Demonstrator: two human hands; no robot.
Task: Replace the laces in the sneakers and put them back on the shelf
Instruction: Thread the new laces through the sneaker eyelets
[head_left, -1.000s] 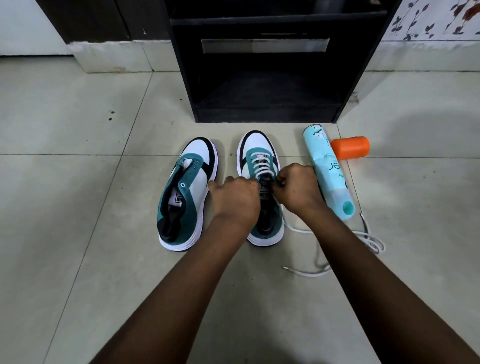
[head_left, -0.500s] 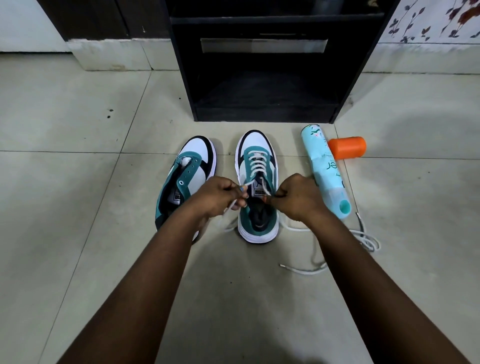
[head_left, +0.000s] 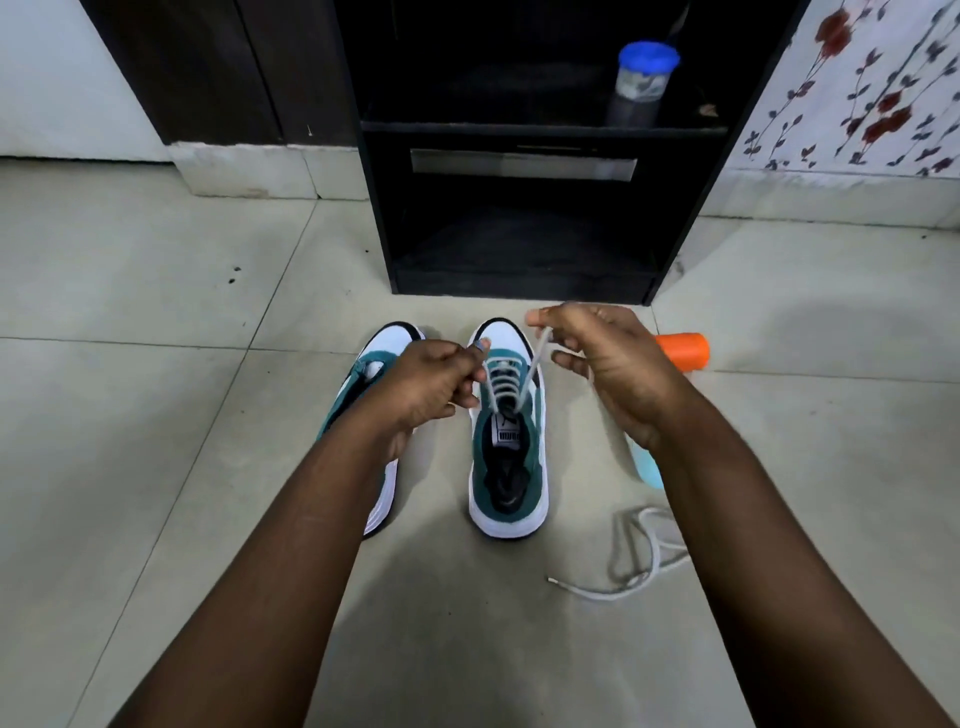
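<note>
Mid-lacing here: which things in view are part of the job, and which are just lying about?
Job: laced sneaker; unlaced sneaker; lace gripped by left hand and right hand; loose lace; shelf.
Lying about: orange cap; aqua can; blue-lidded jar.

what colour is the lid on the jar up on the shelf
Blue: the jar's lid shows clearly in the head view.

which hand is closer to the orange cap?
Right. The right hand is just left of the orange cap, nearly overlapping it in view. The left hand is farther left, beyond the laced sneaker.
</note>
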